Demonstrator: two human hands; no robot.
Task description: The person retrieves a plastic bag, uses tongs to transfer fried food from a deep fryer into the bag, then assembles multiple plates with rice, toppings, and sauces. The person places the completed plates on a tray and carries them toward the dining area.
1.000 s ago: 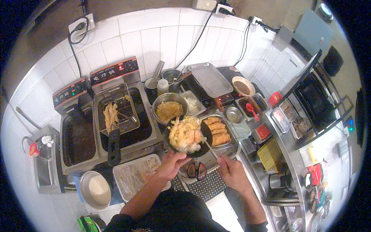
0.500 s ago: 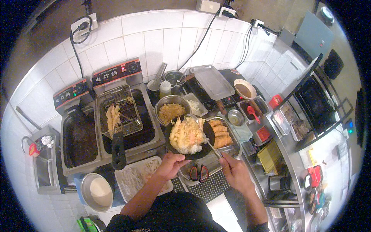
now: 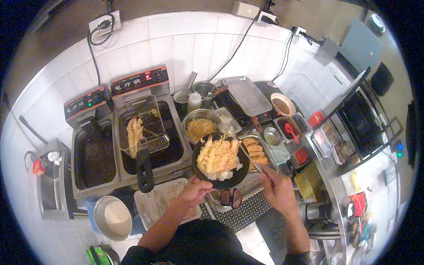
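Note:
My left hand (image 3: 194, 191) grips the near left rim of a black bowl (image 3: 241, 171). White rice (image 3: 224, 174) fills the bowl, topped with golden battered pieces (image 3: 217, 153). A long-handled metal ladle (image 3: 251, 157) is in my closed right hand (image 3: 279, 191); its head lies at the bowl's far rim, beside a steel bowl of golden crumbs (image 3: 201, 128). Beneath and right of the black bowl, a metal tray (image 3: 274, 170) bears several breaded fried pieces (image 3: 255, 152). Scissors (image 3: 231, 198) with dark, red-lined handles rest just below the black bowl.
To the left are two electric fryers (image 3: 95, 154); a wire basket (image 3: 152, 126) with fried battered pieces (image 3: 135, 132) hangs over one. Nearer me stand a floury tray (image 3: 154, 205) and a bowl of pale batter (image 3: 114, 218). A squeeze bottle (image 3: 194, 102) and sauce bowl (image 3: 282, 104) stand farther back.
The ladle's head has drawn back from atop the fried food to the bowl's far rim. The whole view has shifted slightly, and my left hand keeps its hold on the bowl.

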